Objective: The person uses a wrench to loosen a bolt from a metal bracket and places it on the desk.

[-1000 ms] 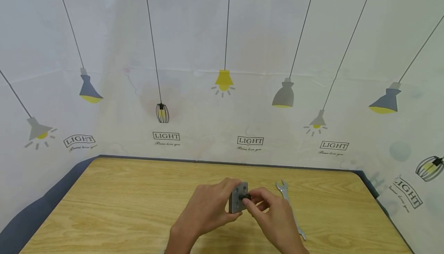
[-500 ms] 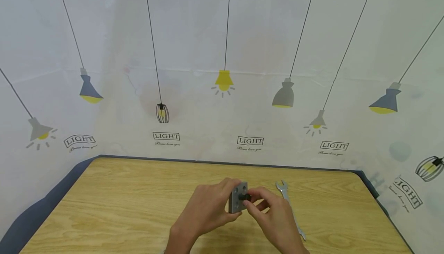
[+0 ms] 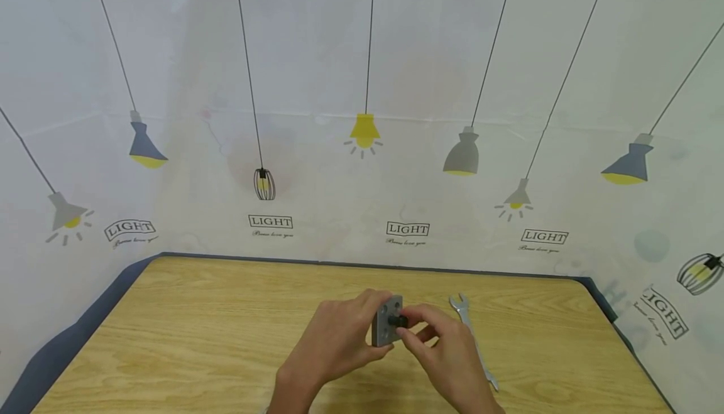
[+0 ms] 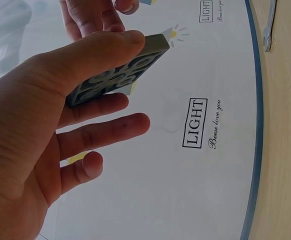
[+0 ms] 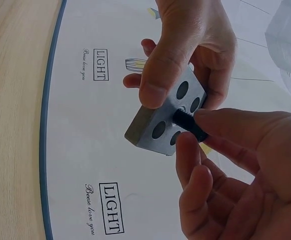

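Note:
My left hand [image 3: 342, 332] holds a square grey metal plate [image 3: 387, 321] upright by its edges, thumb on one side and fingers on the other. Round holes show in the plate's face in the right wrist view. A black threaded bolt [image 5: 190, 124] stands out from the plate's middle. Thumb and index finger of my right hand [image 3: 444, 351] pinch the bolt's outer end. In the left wrist view the plate's back [image 4: 118, 75] shows recessed round shapes. How deep the bolt sits in the plate is hidden.
A silver open-ended wrench [image 3: 474, 342] lies on the wooden table [image 3: 226, 313], just right of my right hand. Behind the table rises a pale wall covering [image 3: 317, 181] printed with hanging lamps. A dark blue border [image 3: 362, 265] runs along the table's back edge.
Both hands stay nearly in place with the plate between them. My right thumb and fingertips have shifted slightly on the bolt, and more of its black end shows now.

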`<state>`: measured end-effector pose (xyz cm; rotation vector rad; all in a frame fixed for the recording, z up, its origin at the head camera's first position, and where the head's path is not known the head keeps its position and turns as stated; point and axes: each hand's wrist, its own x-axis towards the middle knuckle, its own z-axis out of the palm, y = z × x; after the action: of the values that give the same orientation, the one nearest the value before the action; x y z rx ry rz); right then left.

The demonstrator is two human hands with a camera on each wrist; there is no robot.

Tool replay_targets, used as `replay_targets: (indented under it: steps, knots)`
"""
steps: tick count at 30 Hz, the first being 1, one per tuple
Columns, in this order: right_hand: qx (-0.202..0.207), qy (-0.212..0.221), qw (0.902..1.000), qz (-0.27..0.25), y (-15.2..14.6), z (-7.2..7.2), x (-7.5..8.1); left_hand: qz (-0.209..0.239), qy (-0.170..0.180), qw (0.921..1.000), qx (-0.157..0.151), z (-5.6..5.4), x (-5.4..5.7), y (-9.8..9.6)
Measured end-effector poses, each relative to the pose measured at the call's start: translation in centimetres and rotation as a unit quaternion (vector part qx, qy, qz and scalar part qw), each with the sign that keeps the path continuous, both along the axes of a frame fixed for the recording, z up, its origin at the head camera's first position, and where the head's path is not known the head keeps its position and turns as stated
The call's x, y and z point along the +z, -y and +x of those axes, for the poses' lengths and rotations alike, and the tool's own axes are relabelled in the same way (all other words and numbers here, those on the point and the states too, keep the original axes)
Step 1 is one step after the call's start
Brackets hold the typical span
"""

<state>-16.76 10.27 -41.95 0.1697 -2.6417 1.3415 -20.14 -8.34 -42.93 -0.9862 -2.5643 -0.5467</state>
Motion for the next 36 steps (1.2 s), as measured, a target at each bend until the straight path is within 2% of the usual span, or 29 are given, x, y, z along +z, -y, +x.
replay_targets:
  steps: [8,18,36]
  knots:
    - [-0.003,0.015,0.9999,-0.006,0.03,-0.06,-0.07,0.002,0.003,1.0,0.001,-0.05,-0.05,0.09]
    - [-0.019,0.035,0.9992,-0.005,0.11,-0.11,-0.33,-0.005,-0.025,0.9997,0.005,-0.04,-0.18,-0.04]
    - [-0.011,0.011,0.9998,0.012,0.01,-0.05,-0.08,-0.006,-0.015,0.9999,0.002,0.03,-0.15,-0.04]
